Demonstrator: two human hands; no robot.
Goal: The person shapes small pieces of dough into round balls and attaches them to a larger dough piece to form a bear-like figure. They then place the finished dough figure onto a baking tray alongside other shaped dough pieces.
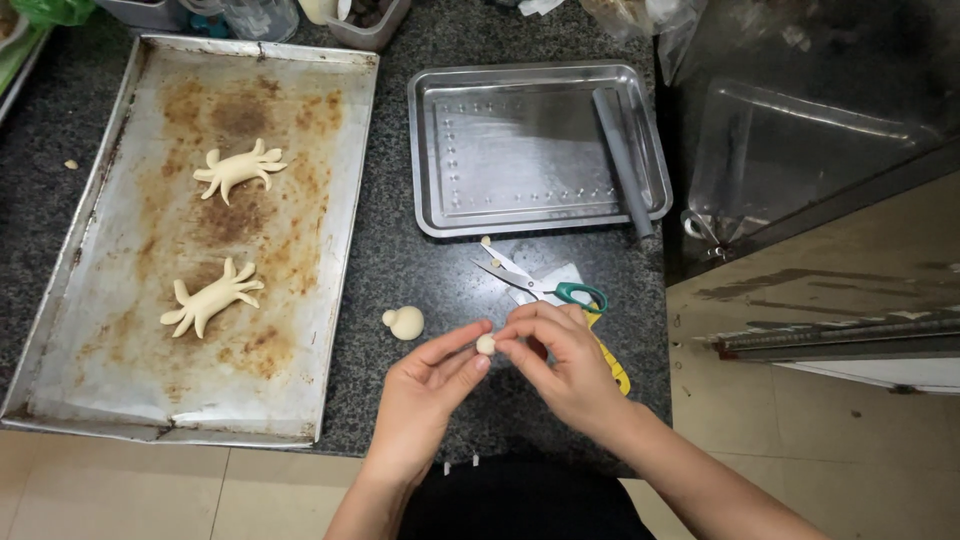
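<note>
Both hands meet over the front edge of the dark speckled counter [420, 265]. The left hand [425, 385] and the right hand [560, 360] share a small dough ball [486, 344], pinched between the fingertips of both; each grip is narrow, closed on that little ball, which is held just above the counter rather than resting on it.

Just left of the hands, a larger dough piece [405, 322] with a small knob on its side sits on the counter. Behind the right hand lie green-handled scissors [540, 285], blades apart, pointing up and left, with a yellow tool [612, 368] partly hidden under the hand.

On the left, a large stained baking tray [300, 150] carries two shaped dough figures with spread limbs: one figure [238, 168] toward the back, another figure [210, 298] nearer the front, well apart. Farther back, a smaller shiny steel tray [520, 150] holds a grey rolling rod [622, 160] lying along its right side.
</note>
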